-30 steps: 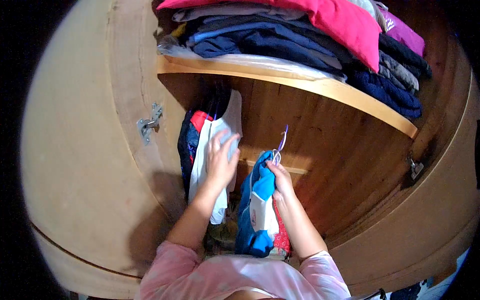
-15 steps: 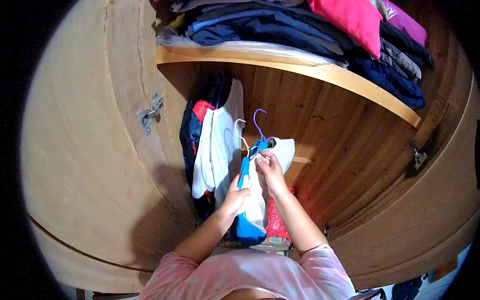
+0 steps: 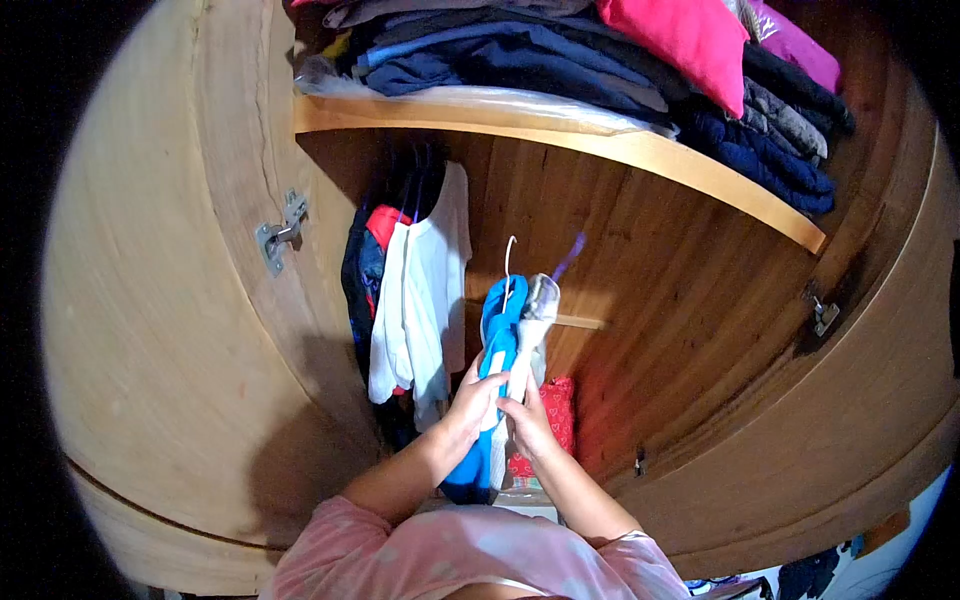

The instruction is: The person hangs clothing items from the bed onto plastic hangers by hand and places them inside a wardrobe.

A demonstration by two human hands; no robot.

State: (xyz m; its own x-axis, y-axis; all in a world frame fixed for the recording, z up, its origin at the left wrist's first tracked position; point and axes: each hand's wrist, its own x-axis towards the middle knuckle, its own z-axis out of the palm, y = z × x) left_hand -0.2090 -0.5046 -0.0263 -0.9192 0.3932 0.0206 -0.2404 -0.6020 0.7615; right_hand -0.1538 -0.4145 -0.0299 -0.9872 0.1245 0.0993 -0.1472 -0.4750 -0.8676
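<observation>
My left hand [image 3: 467, 408] is closed around a blue garment [image 3: 505, 300] with a white panel, which hangs from a white hanger [image 3: 510, 262]. Right beside it, my right hand [image 3: 527, 415] grips a white garment [image 3: 541, 318] whose purple hanger [image 3: 570, 256] is blurred at the top. Both garments are held upright, side by side and close together. To their left, a long-sleeved white shirt [image 3: 415, 300] hangs inside the wardrobe, in front of dark and red clothes [image 3: 382, 225].
Folded clothes [image 3: 510, 50] are piled on the curved wooden shelf [image 3: 580, 137] above. A red heart-patterned item [image 3: 560, 405] lies low behind my right hand. Wooden doors with metal hinges [image 3: 280, 232] flank the wardrobe on both sides.
My left hand has come from the hanging white shirt to the blue garment. My right hand has moved down from the hanger necks to the white garment's body, which now stands apart from the blue one.
</observation>
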